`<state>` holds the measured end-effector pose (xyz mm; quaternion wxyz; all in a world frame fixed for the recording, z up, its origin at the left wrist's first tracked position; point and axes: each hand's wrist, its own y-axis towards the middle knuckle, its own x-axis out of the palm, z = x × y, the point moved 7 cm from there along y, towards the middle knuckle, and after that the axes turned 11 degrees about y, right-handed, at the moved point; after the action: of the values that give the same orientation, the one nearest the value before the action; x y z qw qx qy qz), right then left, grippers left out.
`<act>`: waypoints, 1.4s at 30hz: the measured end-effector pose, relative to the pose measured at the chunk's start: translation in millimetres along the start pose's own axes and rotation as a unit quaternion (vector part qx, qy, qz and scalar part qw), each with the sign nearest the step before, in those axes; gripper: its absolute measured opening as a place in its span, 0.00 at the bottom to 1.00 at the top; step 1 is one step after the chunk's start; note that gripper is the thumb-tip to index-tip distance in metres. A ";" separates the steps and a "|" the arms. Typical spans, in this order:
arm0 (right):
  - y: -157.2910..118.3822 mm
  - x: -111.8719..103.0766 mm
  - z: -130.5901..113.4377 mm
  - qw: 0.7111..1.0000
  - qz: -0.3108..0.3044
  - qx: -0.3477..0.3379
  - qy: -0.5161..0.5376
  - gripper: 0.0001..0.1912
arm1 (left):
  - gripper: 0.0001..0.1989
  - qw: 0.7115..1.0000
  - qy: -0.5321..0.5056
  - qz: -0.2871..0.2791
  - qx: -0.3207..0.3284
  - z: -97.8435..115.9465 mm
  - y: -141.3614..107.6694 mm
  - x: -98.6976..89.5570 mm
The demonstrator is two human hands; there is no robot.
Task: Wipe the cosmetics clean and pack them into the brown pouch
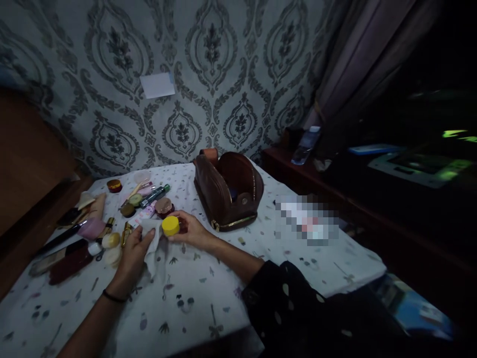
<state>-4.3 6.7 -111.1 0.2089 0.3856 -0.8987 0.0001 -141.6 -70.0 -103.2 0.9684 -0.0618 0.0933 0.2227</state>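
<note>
Nearest, the left hand [134,249] has its grip closed on a white tissue [152,247], pinched so that a loose end hangs free. Just beside it, the right hand's [192,231] grip curls around a yellow round container [170,225] from the side — probably to leave its front uncovered — above the printed sheet [201,278]. Leftward, cosmetics [91,228] lie spread, seemingly within reach; farther off, a brown bag [210,194] stands unzipped — perhaps for easy access.

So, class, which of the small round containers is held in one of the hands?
The bright yellow container, gripped by the right hand. The others, such as the pinkish-lidded jar just behind it, sit on the patterned cloth.
</note>
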 end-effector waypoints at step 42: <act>-22.8 -113.7 -169.6 0.729 -0.066 0.148 -0.665 0.14 | 0.12 0.602 0.465 -0.125 0.637 104.7 -83.7 212.4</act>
<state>145.1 96.8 -2.7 -0.5025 0.3715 -0.7686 -0.1367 99.1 -38.6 -38.9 0.6067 0.4644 0.6408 -0.0752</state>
